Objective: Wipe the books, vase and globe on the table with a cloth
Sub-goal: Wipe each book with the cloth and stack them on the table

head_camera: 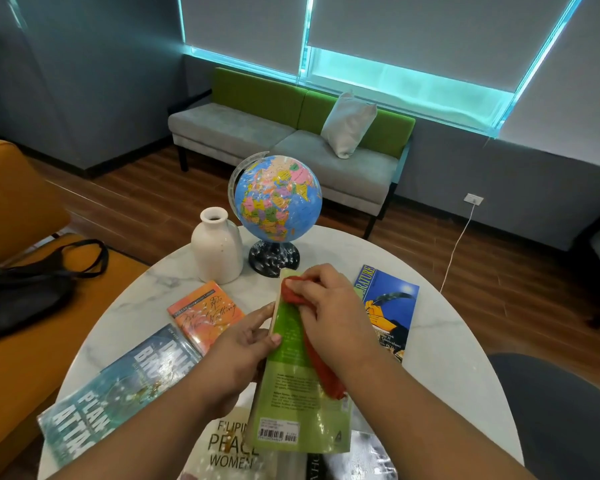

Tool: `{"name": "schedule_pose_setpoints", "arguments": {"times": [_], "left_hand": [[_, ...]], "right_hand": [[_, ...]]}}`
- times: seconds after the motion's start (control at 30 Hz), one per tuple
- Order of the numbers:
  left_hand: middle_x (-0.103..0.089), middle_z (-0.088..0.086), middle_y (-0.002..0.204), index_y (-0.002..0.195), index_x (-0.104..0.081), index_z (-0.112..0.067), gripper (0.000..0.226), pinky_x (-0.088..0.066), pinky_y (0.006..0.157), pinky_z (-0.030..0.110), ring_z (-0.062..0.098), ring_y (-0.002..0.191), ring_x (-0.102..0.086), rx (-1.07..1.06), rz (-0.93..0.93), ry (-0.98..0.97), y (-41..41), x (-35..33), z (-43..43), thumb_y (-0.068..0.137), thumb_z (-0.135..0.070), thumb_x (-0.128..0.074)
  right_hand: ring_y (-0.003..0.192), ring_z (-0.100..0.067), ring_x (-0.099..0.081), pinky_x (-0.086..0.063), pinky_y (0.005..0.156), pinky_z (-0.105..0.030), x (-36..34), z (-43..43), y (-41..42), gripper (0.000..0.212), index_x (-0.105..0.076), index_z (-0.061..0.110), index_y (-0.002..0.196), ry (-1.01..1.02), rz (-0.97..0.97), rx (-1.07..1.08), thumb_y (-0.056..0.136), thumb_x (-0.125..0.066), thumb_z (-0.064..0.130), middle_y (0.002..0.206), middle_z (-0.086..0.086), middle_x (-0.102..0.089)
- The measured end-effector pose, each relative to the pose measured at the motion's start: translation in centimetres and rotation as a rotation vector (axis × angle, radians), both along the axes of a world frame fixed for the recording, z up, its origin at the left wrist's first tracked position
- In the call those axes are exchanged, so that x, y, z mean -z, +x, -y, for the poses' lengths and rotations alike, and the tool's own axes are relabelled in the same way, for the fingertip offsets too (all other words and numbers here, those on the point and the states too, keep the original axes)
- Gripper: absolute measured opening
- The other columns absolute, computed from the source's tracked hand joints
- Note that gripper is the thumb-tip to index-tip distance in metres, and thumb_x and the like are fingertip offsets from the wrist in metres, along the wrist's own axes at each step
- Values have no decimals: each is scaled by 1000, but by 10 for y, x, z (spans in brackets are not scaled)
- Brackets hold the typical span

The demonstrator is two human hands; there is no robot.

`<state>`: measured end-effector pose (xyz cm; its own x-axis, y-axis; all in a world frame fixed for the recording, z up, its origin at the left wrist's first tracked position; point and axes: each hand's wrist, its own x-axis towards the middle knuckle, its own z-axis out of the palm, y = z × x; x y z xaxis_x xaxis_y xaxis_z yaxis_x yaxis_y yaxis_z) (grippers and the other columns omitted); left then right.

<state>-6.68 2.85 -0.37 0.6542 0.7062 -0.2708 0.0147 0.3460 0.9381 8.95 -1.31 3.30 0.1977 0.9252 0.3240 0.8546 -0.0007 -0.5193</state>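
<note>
While we sit mid-task, white ceramic vase (217, 247), multicoloured globe (278, 199) likely unwiped; left hand (243, 344) fingers clamp green paperback book (291, 386) above white marble desk (447, 348); right hand (329, 313) fingers bunch red cloth (293, 292) on cover.

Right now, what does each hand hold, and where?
Left hand grips the green book at its long edge; right hand holds one end of the red cloth on its cover.

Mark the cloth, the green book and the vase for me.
red cloth (329, 375), head view, lower trailing end
green book (298, 407), head view, back cover's text block
vase (217, 251), head view, middle of white body
</note>
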Motion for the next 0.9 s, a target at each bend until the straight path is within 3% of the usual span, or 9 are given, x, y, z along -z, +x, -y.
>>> {"name": "schedule_pose_setpoints", "arguments": {"times": [0.1,0.27,0.37,0.53,0.67,0.8,0.9], "left_hand": [[-63,23,94,129,-54,-35,43,-53,69,39,29,80,-65,-30,14,1,-1,-1,-4,93,-12,-55],[-63,30,107,127,-54,-38,43,-51,88,54,39,100,-66,12,-6,25,-3,-6,-7,91,-14,-57],[-64,30,106,126,-54,-37,41,-49,90,58,41,101,-64,3,-9,39,-2,-7,-7,94,-11,-54],[-66,25,109,123,-54,-39,41,-54,85,50,37,101,-66,22,0,42,-6,-6,-8,94,-10,-53],[-71,18,102,122,-54,-36,42,-57,67,28,25,93,-71,33,14,51,-4,-6,-8,95,-3,-49],[-71,13,93,125,-55,-34,44,-56,65,26,20,85,-70,-15,-4,61,-3,-2,-10,95,-2,-50],[-70,18,99,129,-53,-33,44,-57,70,32,26,90,-70,3,6,71,-4,-3,-12,95,-4,-51]], "right_hand": [[106,-24,-52,-51,85,-43,3,16,-17,32,-70,24,114,-28,83,-102,86,-54,23,112,2,-56],[107,-18,-51,-47,91,-33,-10,-9,-1,29,-70,25,115,8,-21,49,90,-59,15,112,5,-53],[107,-18,-50,-47,91,-33,-14,-14,-5,29,-68,24,118,2,-20,78,91,-59,16,111,5,-51],[108,-16,-49,-46,94,-31,-11,-7,-10,31,-66,25,121,-67,-10,34,92,-58,18,113,6,-49],[109,-14,-48,-46,94,-32,-21,-21,-4,30,-66,25,121,-39,-36,98,93,-58,20,111,5,-50],[108,-19,-49,-46,93,-33,-19,0,-23,29,-69,22,115,-56,41,-43,90,-59,14,113,3,-51],[110,-17,-50,-44,96,-30,-17,-4,-16,32,-69,23,117,-9,-50,-2,89,-59,12,115,7,-51]]}}
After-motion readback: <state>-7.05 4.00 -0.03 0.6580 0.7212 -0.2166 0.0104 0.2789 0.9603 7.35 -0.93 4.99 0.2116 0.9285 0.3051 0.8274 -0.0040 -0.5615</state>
